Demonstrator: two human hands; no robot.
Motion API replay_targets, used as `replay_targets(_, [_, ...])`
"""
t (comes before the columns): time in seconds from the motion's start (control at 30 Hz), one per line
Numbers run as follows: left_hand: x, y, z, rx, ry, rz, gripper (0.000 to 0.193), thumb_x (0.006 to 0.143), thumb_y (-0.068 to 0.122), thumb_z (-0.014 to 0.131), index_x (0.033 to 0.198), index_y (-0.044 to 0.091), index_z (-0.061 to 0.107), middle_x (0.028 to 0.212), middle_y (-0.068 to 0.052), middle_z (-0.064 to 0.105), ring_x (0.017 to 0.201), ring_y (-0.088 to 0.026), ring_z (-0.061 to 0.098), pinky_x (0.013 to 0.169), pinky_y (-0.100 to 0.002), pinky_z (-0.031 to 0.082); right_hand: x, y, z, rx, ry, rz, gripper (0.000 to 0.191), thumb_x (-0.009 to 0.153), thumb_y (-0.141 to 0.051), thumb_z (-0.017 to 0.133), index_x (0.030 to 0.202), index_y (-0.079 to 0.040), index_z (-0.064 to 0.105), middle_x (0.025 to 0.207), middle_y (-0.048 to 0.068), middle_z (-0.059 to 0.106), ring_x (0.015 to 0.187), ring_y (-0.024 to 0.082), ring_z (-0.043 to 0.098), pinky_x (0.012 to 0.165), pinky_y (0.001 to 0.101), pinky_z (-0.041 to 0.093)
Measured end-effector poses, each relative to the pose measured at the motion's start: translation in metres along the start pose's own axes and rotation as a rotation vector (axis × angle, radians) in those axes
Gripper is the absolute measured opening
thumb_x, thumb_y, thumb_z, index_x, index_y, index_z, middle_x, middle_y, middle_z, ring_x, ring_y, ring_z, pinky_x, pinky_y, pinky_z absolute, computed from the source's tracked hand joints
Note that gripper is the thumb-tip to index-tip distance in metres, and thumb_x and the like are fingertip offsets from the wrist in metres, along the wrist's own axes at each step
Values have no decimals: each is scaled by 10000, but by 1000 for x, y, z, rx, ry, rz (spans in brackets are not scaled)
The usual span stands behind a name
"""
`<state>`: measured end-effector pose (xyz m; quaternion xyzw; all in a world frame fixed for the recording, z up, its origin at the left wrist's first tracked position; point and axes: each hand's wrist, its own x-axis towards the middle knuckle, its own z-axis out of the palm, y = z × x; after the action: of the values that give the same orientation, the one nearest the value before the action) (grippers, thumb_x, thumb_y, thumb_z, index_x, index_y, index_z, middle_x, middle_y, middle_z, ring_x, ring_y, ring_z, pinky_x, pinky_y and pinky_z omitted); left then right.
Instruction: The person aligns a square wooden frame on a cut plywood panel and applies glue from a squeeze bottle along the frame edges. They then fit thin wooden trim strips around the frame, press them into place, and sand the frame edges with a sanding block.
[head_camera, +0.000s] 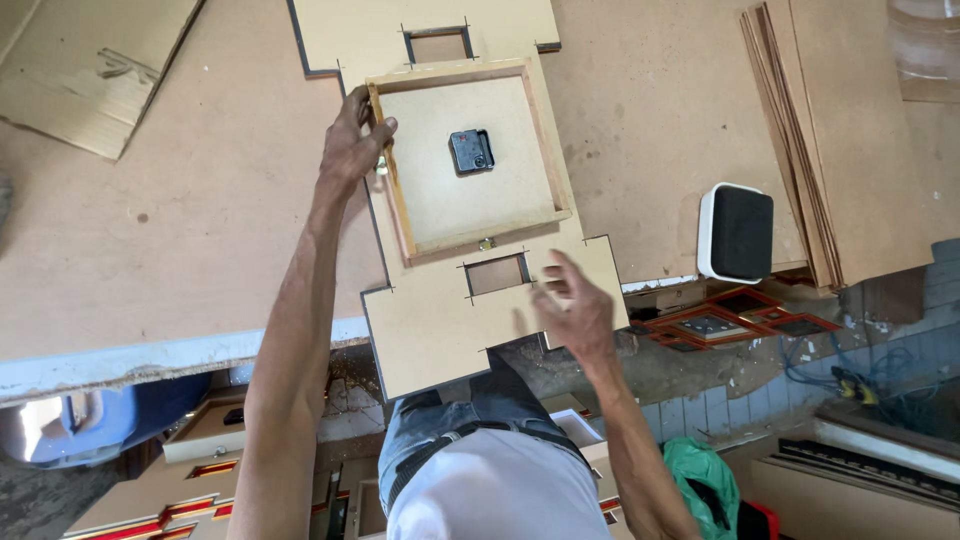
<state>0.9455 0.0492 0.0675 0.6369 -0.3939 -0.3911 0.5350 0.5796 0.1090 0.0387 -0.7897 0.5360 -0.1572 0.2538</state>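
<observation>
Left hand: up at the frame's left rail, left hand (352, 143) has its fingers (383, 127) curled over the edge, thumb side hooked onto the wood, pinching the rail.
Right hand: right hand (572, 305) hovers just above the panel's lower right, fingers spread loose, holding nothing (whether the fingertips touch the board I cannot tell).
Frame: shallow square wooden frame (467, 160), back side up, lying on the panel near its middle.
Mechanism: small black clock movement (471, 151) already sits in the centre of the frame's backing board.
Panel: long notched fibreboard panel (430, 335) lies under the frame, its near end hanging past the tabletop edge towards the person; two rectangular cut-outs show, one above the frame and one below.
Progress: movement is in and the frame is placed on the panel; the frame looks tilted a touch against the panel's outline, so squaring and fixing appear left to do.
Tabletop: brown tabletop (200, 200), a white-and-black pad (737, 232) to the right, thin sheets (800, 150) stacked beyond it.
</observation>
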Motion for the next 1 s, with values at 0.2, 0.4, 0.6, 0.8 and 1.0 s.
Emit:
replay_targets(0.2, [10,-8,12,253,86,-27,621,910,61,634,1489,2,416,1251,-242,689,1083,-300,706,977,-397,564,-16,84,-42,-331,32,59,805,755,-414,834,1387,2,559,1318,232,632,1190,378,627,1001,505,516])
replay_targets(0.4, [22,-5,14,20,69,44,616,910,55,545,1503,0,389,1265,-224,677,1031,-329,743,891,-405,649,-37,82,-24,-213,47,138,782,702,-464,844,1318,-44,608,1268,215,645,1183,384,610,988,484,496])
replay_targets(0.6, [8,9,-5,188,11,-155,562,942,175,593,1457,-15,474,1251,-223,689,1047,-302,718,887,-386,613,-50,76,-8,-155,87,153,753,687,-475,823,1302,-83,635,1389,189,603,1280,355,582,1018,470,495])
replay_targets(0.8, [-11,-6,-57,138,-32,-108,512,922,228,673,1371,3,577,1237,-195,719,1077,-291,732,919,-357,603,-33,107,-8,-255,-219,473,913,704,-544,834,1450,-105,543,1467,170,546,1348,334,540,1091,467,483])
replay_targets(1.0, [-6,-10,-148,472,255,43,367,936,230,676,1263,64,680,1233,-145,734,1098,-264,728,995,-364,572,-14,153,-2,61,-151,463,911,750,-329,845,1494,18,451,1436,248,572,1384,352,529,1135,518,444])
